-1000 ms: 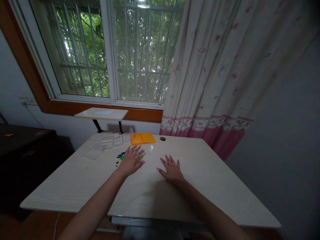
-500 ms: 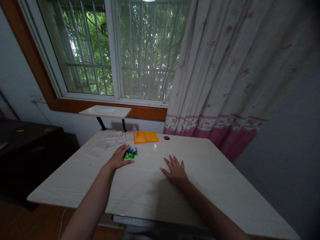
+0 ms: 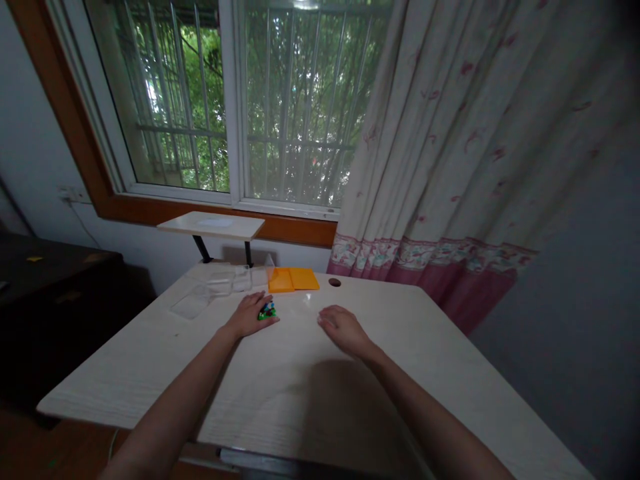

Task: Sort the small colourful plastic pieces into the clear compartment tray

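Dim room, barred window (image 3: 230,100) upper left, pale wood-grain table (image 3: 260,393) across the lower frame. Left hand (image 3: 248,316), left of centre: thumb and fingers apart, curved around a small heap of tiny green, blue and dark pieces (image 3: 268,311) on the tabletop, not clenched. It blocks the heap's left side. Right hand (image 3: 346,329), just right of centre: fingers bent, palm side hidden, can't tell if it holds anything. Behind the heap: two flat orange plastic pieces (image 3: 293,280), touching. Dark round hole (image 3: 335,283) just right of them. Clear plastic boxes (image 3: 220,283) clustered to their left. Farther back: cream shelf on black legs (image 3: 233,228). Flower-print curtain (image 3: 450,153) upper right.
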The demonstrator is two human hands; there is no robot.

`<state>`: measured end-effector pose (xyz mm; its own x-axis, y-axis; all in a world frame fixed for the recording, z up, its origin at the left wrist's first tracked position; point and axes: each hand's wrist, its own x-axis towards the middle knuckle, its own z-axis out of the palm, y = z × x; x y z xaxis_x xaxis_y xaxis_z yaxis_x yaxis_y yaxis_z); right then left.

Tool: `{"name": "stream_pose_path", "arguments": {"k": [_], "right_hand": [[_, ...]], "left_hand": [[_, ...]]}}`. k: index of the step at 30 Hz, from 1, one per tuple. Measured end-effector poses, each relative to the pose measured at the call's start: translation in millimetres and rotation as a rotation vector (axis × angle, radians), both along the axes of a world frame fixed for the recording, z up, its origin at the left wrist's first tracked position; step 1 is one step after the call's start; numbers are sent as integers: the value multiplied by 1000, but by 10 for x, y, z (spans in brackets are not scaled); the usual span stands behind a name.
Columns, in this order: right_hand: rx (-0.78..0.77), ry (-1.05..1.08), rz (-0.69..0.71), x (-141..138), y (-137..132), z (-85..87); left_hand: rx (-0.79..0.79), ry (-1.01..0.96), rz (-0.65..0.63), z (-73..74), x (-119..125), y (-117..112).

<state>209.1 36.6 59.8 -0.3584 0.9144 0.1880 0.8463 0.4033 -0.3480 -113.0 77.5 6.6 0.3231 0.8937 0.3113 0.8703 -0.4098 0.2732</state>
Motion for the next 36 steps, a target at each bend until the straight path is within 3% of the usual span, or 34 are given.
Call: {"name": "stream_pose_path", "arguments": {"k": [2,6,11,18,25,36], "right_hand": [[15,11,139,-178,183,105],[55,-55,197,-642,566,151],[173,-105,228,-1103,977,-4],[150,-32,307,-1301,1279,-274],[159,26,322,-1245,1295,-424],[222,32,380,-544,1098,-313]], "left_hand": [[16,-19,-24,13,22,17],[33,-56,-118,29,43,34],[41,-50,-208,-33,84,78],[42,-91,-250,-124,109,111],[22,-121,-287,-60,161,47],[-53,-120,-448,-11,445,-162]]}}
